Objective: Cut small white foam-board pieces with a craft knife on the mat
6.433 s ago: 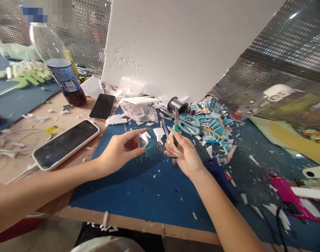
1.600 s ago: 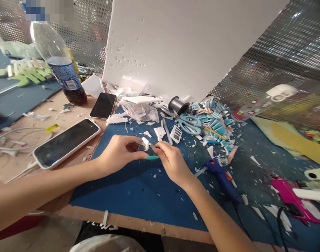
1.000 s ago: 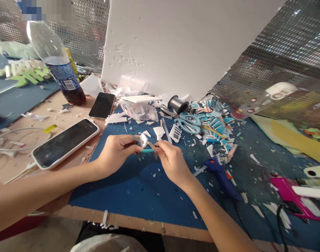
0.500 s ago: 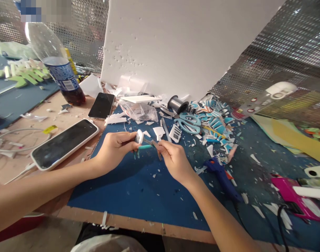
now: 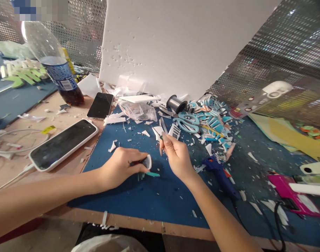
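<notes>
My left hand [image 5: 123, 162] pinches a small grey piece with a white rim [image 5: 148, 162] above the blue mat [image 5: 128, 199]. A narrow teal strip [image 5: 152, 174] juts out under its fingertips; I cannot tell whether the two are joined. My right hand [image 5: 177, 152] is closed around a slim tool with a thin pointed blade [image 5: 157, 133], its handle mostly hidden by the fingers. The blade points away to the upper left, apart from the grey piece. White scraps [image 5: 112, 146] and a white piece with dark slots [image 5: 174, 131] lie just beyond the hands.
Light blue scissors [image 5: 187, 123], a wire spool [image 5: 176, 104] and a heap of blue-white offcuts [image 5: 215, 119] lie at the back. A blue glue gun [image 5: 221, 176] rests to the right. Two phones [image 5: 63, 145] and a cola bottle [image 5: 61, 78] are leftward. A white foam board [image 5: 175, 42] stands behind.
My left hand has come nearer and turned the piece it holds. My right hand has drawn the blade away from that piece, and the blade now points up and away.
</notes>
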Motion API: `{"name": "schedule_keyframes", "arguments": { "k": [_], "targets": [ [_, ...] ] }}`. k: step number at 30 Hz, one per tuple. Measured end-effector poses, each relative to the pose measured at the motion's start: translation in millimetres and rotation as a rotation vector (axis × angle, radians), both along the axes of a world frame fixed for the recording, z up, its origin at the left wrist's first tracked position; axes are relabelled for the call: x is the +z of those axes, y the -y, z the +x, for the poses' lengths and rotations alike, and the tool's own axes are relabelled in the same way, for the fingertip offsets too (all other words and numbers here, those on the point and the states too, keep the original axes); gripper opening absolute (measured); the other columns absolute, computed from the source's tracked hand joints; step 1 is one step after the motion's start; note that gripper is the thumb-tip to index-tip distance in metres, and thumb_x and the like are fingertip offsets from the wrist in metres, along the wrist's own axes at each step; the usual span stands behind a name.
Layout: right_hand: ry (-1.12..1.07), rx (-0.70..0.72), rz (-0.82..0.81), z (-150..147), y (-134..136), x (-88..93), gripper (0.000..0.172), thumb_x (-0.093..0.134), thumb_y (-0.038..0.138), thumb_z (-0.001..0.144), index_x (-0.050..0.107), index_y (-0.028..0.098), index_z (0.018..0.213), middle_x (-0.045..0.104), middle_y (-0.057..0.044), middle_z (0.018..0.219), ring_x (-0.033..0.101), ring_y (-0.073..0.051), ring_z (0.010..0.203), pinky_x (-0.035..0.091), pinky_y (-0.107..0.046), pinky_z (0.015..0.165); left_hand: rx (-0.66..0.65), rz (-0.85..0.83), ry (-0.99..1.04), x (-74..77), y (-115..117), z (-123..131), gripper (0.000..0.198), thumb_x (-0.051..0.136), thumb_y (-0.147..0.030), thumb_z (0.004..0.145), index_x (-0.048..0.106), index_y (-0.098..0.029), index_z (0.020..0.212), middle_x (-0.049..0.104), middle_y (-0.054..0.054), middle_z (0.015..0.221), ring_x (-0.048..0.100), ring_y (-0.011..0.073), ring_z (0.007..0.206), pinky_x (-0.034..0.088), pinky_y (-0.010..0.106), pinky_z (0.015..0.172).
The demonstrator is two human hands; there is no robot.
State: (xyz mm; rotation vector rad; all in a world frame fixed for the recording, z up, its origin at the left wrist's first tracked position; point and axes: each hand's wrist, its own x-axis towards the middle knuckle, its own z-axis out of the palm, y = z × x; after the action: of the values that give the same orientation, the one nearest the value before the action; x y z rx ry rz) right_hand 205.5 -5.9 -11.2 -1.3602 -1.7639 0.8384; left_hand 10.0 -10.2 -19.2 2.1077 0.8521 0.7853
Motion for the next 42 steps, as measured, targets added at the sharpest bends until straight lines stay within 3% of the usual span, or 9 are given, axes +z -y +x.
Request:
{"name": "schedule_keyframes", "arguments": {
  "k": [7, 13, 19, 23, 27, 33, 39, 42],
  "targets": [
    [-0.054, -0.011, -0.033, 1.5, -1.7, -2.5, 0.046, 0.033, 0.052, 0.093, 0.049, 0.019, 0.065, 0.038, 0.003, 0.054, 0.034, -0.010, 0.046, 0.026, -0.024, 0.045, 0.117, -0.065, 0.017, 1.8, -11.5, -3.9, 0.016, 0.065, -0.031, 0.078, 0.071, -0.017, 0.077, 0.060, -0.001, 0.061, 0.051, 0.0093, 0.054, 0.044, 0.018, 0.053],
    [-0.055, 0.091, -0.105, 1.6, -0.7, 3.6, 0.046, 0.034, 0.051, 0.093, 0.056, 0.018, 0.070, 0.034, 0.005, 0.050, 0.035, -0.009, 0.045, 0.031, -0.024, 0.048, 0.217, -0.225, 0.124, 4.4, -12.6, -2.2, 0.024, 0.074, -0.031, 0.068, 0.070, -0.013, 0.084, 0.063, 0.000, 0.060, 0.054, 0.0095, 0.052, 0.049, 0.018, 0.052],
    [-0.263, 0.143, -0.280, 2.2, -2.4, 2.1, 0.044, 0.036, 0.056, 0.090, 0.054, 0.019, 0.076, 0.044, 0.005, 0.048, 0.040, -0.009, 0.038, 0.034, -0.023, 0.040, 0.300, -0.049, 0.130, 4.7, -14.1, -5.7, 0.042, 0.072, -0.036, 0.071, 0.064, -0.014, 0.106, 0.055, -0.004, 0.055, 0.049, 0.0074, 0.047, 0.046, 0.017, 0.047],
    [-0.313, 0.139, -0.313, 1.1, -3.0, 3.7, 0.046, 0.040, 0.059, 0.088, 0.051, 0.019, 0.069, 0.053, 0.002, 0.051, 0.050, -0.011, 0.043, 0.034, -0.023, 0.041, 0.337, 0.095, 0.107, 2.8, -14.2, -7.4, 0.032, 0.071, -0.038, 0.072, 0.066, -0.015, 0.093, 0.058, -0.004, 0.053, 0.051, 0.0069, 0.046, 0.045, 0.017, 0.048],
    [-0.413, 0.125, -0.389, -2.4, -1.5, 5.6, 0.043, 0.041, 0.056, 0.089, 0.055, 0.018, 0.073, 0.043, 0.007, 0.040, 0.034, -0.007, 0.032, 0.027, -0.022, 0.036, 0.390, 0.055, 0.083, 1.7, -14.1, -7.0, 0.034, 0.077, -0.038, 0.065, 0.065, -0.014, 0.086, 0.057, -0.005, 0.050, 0.052, 0.0076, 0.045, 0.044, 0.017, 0.046],
    [-0.558, 0.215, -0.543, -11.4, 2.8, 5.7, 0.036, 0.057, 0.050, 0.082, 0.061, 0.017, 0.095, 0.033, 0.012, 0.038, 0.022, -0.004, 0.032, 0.017, -0.021, 0.035, 0.370, 0.032, 0.055, 0.8, -16.3, -5.7, 0.034, 0.078, -0.033, 0.064, 0.067, -0.012, 0.088, 0.057, -0.005, 0.052, 0.052, 0.0071, 0.045, 0.044, 0.016, 0.045],
    [-0.542, 0.088, -0.558, -14.5, 2.3, 6.3, 0.025, 0.071, 0.036, 0.072, 0.066, 0.015, 0.085, 0.037, 0.011, 0.039, 0.027, -0.004, 0.033, 0.016, -0.021, 0.034, 0.311, 0.091, 0.006, -4.0, -18.3, -5.5, 0.039, 0.077, -0.032, 0.066, 0.066, -0.010, 0.096, 0.061, -0.003, 0.057, 0.057, 0.0083, 0.048, 0.050, 0.017, 0.051],
    [-0.595, 0.058, -0.582, -10.0, -0.9, 7.3, 0.022, 0.071, 0.033, 0.071, 0.067, 0.015, 0.083, 0.032, 0.012, 0.036, 0.023, -0.003, 0.032, 0.014, -0.020, 0.034, 0.240, 0.100, 0.021, -5.5, -17.5, -5.2, 0.045, 0.076, -0.032, 0.068, 0.062, -0.009, 0.104, 0.066, 0.001, 0.065, 0.062, 0.0097, 0.053, 0.053, 0.017, 0.055]
  ]
}}
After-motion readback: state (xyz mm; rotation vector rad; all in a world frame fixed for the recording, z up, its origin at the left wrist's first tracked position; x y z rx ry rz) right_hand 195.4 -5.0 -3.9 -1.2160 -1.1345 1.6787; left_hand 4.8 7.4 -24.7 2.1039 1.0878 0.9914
